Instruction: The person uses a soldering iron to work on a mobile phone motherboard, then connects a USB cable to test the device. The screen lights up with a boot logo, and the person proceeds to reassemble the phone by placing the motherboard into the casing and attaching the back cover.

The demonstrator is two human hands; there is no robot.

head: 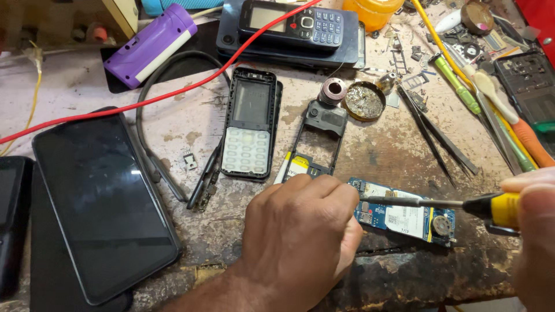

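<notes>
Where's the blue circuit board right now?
The blue circuit board lies low and right of centre in the head view, on the worn table, between the left hand and the right hand, under the screwdriver.

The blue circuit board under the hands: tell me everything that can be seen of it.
The blue circuit board lies flat near the front edge of the worn workbench, bare, out of any casing. It carries a white label patch, small metal parts and a round silvery component at its right end. The left hand covers its left end, and the metal tip of the yellow-handled screwdriver, held in the right hand, reaches its upper left part.
</notes>
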